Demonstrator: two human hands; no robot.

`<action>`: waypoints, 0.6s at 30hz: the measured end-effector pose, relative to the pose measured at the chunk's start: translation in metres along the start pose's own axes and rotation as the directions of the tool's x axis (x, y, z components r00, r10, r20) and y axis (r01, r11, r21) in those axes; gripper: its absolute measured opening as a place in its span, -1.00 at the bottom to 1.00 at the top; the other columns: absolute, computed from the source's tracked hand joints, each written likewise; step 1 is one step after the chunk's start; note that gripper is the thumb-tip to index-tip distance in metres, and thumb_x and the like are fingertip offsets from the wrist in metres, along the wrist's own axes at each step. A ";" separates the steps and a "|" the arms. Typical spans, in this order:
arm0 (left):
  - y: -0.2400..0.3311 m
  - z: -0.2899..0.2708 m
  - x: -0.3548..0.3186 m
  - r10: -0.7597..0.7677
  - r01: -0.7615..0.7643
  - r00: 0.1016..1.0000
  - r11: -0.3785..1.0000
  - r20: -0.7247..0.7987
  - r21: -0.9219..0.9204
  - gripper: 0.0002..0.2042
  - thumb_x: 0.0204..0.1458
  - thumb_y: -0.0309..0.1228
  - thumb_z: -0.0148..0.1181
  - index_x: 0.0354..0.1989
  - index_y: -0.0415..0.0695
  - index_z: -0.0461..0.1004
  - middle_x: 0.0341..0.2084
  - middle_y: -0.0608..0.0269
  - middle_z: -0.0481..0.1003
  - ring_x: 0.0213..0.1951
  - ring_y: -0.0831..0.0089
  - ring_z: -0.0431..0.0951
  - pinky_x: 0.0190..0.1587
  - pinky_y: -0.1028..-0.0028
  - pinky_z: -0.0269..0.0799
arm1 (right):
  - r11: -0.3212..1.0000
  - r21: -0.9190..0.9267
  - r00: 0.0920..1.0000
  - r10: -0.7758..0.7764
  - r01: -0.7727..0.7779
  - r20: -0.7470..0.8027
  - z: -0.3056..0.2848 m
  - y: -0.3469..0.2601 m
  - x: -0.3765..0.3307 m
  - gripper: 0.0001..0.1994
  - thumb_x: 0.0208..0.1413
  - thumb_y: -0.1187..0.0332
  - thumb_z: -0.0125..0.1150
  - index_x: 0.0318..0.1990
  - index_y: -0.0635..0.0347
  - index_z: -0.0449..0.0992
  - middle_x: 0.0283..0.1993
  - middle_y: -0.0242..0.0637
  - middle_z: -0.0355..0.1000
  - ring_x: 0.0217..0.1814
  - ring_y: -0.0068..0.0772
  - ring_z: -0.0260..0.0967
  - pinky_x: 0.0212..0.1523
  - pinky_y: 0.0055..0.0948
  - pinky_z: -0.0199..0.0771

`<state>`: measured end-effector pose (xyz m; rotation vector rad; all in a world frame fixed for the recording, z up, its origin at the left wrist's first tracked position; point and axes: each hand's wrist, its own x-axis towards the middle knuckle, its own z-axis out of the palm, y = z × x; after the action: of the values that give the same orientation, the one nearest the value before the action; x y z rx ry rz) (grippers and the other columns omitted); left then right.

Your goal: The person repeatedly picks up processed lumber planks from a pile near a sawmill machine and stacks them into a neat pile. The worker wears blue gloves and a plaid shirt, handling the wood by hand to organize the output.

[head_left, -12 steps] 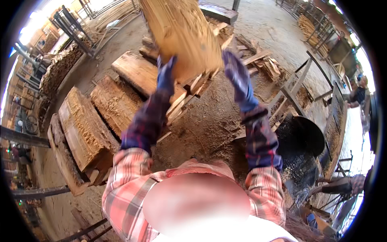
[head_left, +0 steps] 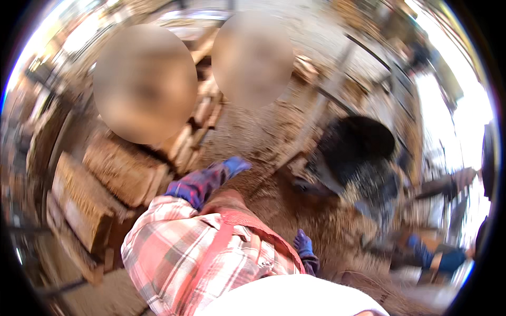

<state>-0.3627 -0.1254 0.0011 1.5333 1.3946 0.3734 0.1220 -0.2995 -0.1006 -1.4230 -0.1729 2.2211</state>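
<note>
My left hand (head_left: pixel 237 166), in a blue glove, reaches across the front of my body above the sawdust-covered ground. Its fingers are stretched out and somewhat blurred, with nothing visible in them. Lower down, my right hand (head_left: pixel 303 243), also gloved in blue, hangs beside the red apron (head_left: pixel 234 224); its fingers are apart and hold nothing I can see. Nearest to the left hand is the row of thick timber pieces, among them a rough brown slab (head_left: pixel 124 166) and a paler one (head_left: pixel 79 200). The slab held earlier cannot be made out now.
To the right stands a dark round metal disc (head_left: pixel 366 138) beside a metal frame (head_left: pixel 337 100). Split wood (head_left: pixel 203 113) is stacked ahead. At the far right, a co-worker's sleeve (head_left: pixel 453 181) shows. Two blurred patches hide part of the timber.
Both hands have left the large wood slab and dropped toward my body. The whole view has swung to the right and is smeared by motion.
</note>
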 end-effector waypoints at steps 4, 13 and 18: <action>-0.042 0.127 -0.013 0.509 -0.645 0.754 0.695 0.416 0.318 -0.77 -0.03 -0.35 0.01 -0.20 -0.13 0.43 -0.52 -0.02 0.47 -0.51 0.11 0.46 -0.46 0.27 0.35 | 0.858 0.488 0.987 -0.153 0.161 -0.056 -0.072 0.146 -0.056 -0.75 0.15 0.16 -0.07 -0.55 -0.07 0.25 -0.62 -0.50 0.11 -0.56 -0.51 0.09 -0.51 -0.47 0.19; 0.001 0.285 0.022 -0.245 0.289 0.859 0.957 0.450 -0.030 -0.65 -0.01 -0.13 0.01 -0.21 -0.16 0.45 -0.33 -0.05 0.48 -0.28 0.10 0.46 -0.26 0.24 0.35 | 0.777 0.579 0.878 -0.432 0.245 0.208 -0.257 0.233 -0.034 -0.66 0.00 0.00 0.02 -0.22 0.01 0.42 -0.49 -0.42 0.32 -0.51 -0.44 0.21 -0.49 -0.34 0.26; 0.023 0.315 0.050 -0.208 0.136 0.890 0.971 0.406 0.198 -0.60 0.02 -0.11 0.04 -0.24 -0.25 0.48 -0.44 0.14 0.53 -0.41 0.42 0.47 -0.30 0.37 0.37 | 0.940 0.272 0.787 0.007 0.204 -0.616 -0.249 0.149 -0.059 -0.42 0.00 -0.24 -0.09 -0.03 0.02 0.38 -0.13 -0.33 0.41 -0.20 -0.33 0.31 -0.22 -0.27 0.29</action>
<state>-0.0942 -0.2194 -0.1453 1.4950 1.2196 -0.1875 0.3114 -0.4951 -0.2172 -1.7983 0.3233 1.5016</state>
